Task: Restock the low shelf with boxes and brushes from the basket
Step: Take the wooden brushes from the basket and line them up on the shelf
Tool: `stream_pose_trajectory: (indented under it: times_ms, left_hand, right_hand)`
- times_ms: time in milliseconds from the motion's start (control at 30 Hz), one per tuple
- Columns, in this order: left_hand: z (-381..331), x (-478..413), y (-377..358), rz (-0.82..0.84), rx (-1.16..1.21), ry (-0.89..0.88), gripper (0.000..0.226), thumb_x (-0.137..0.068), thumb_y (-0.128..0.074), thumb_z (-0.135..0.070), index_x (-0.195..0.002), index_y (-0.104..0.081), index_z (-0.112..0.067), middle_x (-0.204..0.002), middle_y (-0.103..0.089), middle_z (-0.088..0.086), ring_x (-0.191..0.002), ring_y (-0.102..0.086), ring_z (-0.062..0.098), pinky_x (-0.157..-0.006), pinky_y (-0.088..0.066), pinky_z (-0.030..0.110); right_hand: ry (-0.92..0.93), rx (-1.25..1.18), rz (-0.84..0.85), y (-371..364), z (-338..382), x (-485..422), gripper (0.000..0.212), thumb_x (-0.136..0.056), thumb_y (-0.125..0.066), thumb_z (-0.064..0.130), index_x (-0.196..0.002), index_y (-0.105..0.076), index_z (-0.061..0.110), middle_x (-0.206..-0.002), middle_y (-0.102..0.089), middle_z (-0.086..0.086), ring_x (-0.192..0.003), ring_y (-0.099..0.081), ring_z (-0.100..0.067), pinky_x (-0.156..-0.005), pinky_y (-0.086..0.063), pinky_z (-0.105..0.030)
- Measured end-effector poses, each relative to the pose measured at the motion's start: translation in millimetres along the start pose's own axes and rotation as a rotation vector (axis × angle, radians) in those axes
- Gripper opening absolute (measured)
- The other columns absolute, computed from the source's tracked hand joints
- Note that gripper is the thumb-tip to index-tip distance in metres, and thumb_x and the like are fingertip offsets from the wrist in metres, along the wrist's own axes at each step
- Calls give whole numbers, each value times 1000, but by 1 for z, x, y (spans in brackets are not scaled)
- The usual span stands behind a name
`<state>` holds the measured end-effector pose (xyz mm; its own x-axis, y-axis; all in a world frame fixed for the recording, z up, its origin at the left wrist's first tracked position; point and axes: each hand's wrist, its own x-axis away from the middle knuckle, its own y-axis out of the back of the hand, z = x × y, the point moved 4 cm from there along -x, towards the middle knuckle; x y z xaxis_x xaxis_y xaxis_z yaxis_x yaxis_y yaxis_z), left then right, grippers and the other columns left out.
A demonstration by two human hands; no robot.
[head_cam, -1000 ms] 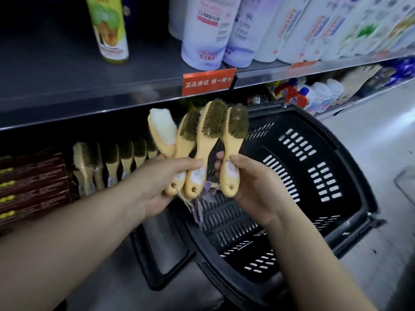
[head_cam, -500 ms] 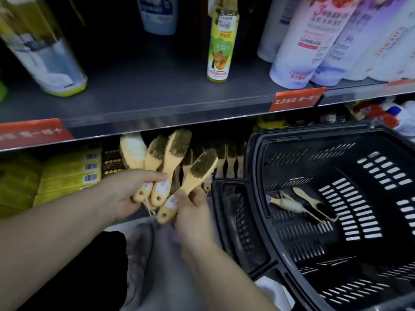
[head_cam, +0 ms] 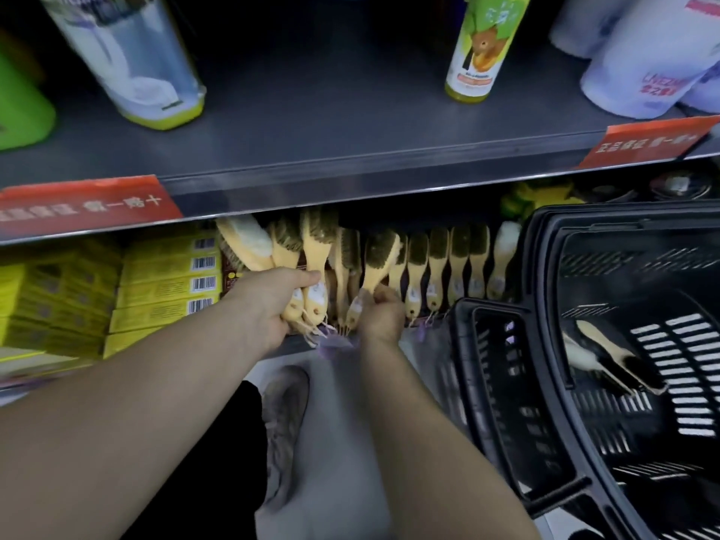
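Note:
My left hand (head_cam: 272, 302) grips the handles of three wooden brushes (head_cam: 311, 247), one with white bristles and two with dark bristles, at the mouth of the low shelf (head_cam: 296, 341). My right hand (head_cam: 380, 313) pinches the handle of a single dark-bristled brush (head_cam: 380, 255) and holds it upright beside a row of several brushes (head_cam: 452, 263) standing on that shelf. To the right lies the black basket (head_cam: 545, 235), tilted on its side, with two brushes (head_cam: 607, 356) inside. Yellow boxes (head_cam: 163, 286) are stacked on the low shelf to the left.
Just above my hands runs the upper shelf edge (head_cam: 350, 181) with red price tags (head_cam: 85, 204). On it stand a yellow-green bottle (head_cam: 483, 44), a clear container (head_cam: 132, 56) and white bottles (head_cam: 643, 60). My shoe (head_cam: 284, 415) rests on the grey floor below.
Both hands have moved forward and down into the low shelf with their brushes. The right-hand brush went from slanted to upright in the row. The view dropped closer to the shelf.

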<state>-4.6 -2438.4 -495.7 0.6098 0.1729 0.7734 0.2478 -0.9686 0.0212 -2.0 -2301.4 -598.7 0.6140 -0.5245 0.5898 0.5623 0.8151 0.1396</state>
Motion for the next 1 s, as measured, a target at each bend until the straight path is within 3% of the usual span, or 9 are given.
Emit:
stream_pose_trajectory:
  times_ms: [67, 200, 333, 433, 567, 700, 833, 900, 1000]
  left_hand:
    - [-1, -3, 1, -2, -1, 3, 41, -77, -72, -4, -116, -59, -1, -110, -66, 14, -92, -65, 29, -87, -52, 46]
    - [-3, -7, 2, -12, -15, 2, 40, -75, -75, -7, -112, -62, -3, -110, -66, 13, -96, -64, 28, -93, -50, 46]
    - [-1, -6, -2, 20, -24, 6, 18, -77, -72, -3, -94, -64, -3, -88, -68, 12, -69, -64, 24, -70, -54, 39]
    - [1, -7, -7, 36, -23, 1, 12, -77, -70, 0, -87, -63, -3, -80, -66, 12, -62, -61, 24, -61, -52, 36]
    - [3, -9, -13, 34, -11, -23, 11, -77, -70, 0, -79, -60, -4, -76, -64, 11, -61, -59, 24, -63, -49, 36]
    - [4, -16, -15, 68, -2, -34, 11, -77, -70, -1, -82, -62, -6, -81, -67, 11, -65, -62, 24, -64, -50, 37]
    - [8, -32, -15, 144, -69, -55, 9, -81, -68, -6, -85, -61, -10, -84, -66, 10, -71, -64, 24, -69, -54, 40]
    - [10, -39, -17, 156, -95, -52, 10, -79, -70, -8, -85, -62, -11, -84, -68, 10, -72, -66, 24, -72, -56, 43]
    - [17, -46, -20, 177, -108, -42, 10, -75, -73, -7, -80, -66, -13, -69, -72, 5, -59, -69, 18, -67, -57, 40]
  right_hand:
    - [19, 54, 23, -8, 3, -11, 16, -93, -52, 1, -106, -61, 1, -107, -62, -17, -102, -56, -27, -64, -33, -8]
    - [101, 257, 79, -25, 0, -30, 31, -94, -51, 7, -125, -57, 5, -120, -61, -15, -108, -56, -25, -84, -36, -20]
    - [158, 483, 139, -27, -5, -44, 30, -95, -45, 14, -121, -58, 12, -117, -62, -10, -87, -50, -13, -72, -33, -17]
    - [165, 521, 155, -24, -9, -46, 29, -94, -45, 15, -120, -58, 12, -116, -62, -10, -100, -58, -23, -69, -32, -17]
    - [245, 588, 171, -26, -4, -44, 36, -92, -45, 10, -127, -50, 15, -117, -60, -7, -105, -57, -26, -73, -34, -17]
    - [327, 711, 162, -20, 8, -46, 35, -93, -49, 18, -127, -48, 7, -123, -52, -14, -107, -55, -33, -87, -46, -33]
    - [365, 597, 213, -4, 31, -31, 33, -99, -41, 30, -107, -63, 6, -115, -58, -18, -100, -59, -32, -77, -45, -29]
    - [173, 349, 410, -2, 36, -13, 40, -95, -41, 47, -85, -68, 20, -99, -68, -16, -87, -64, -27, -74, -49, -30]
    - [-40, 104, 677, -7, 34, 7, 47, -79, -58, 57, -99, -67, 15, -100, -69, -9, -101, -65, -28, -97, -47, -48]
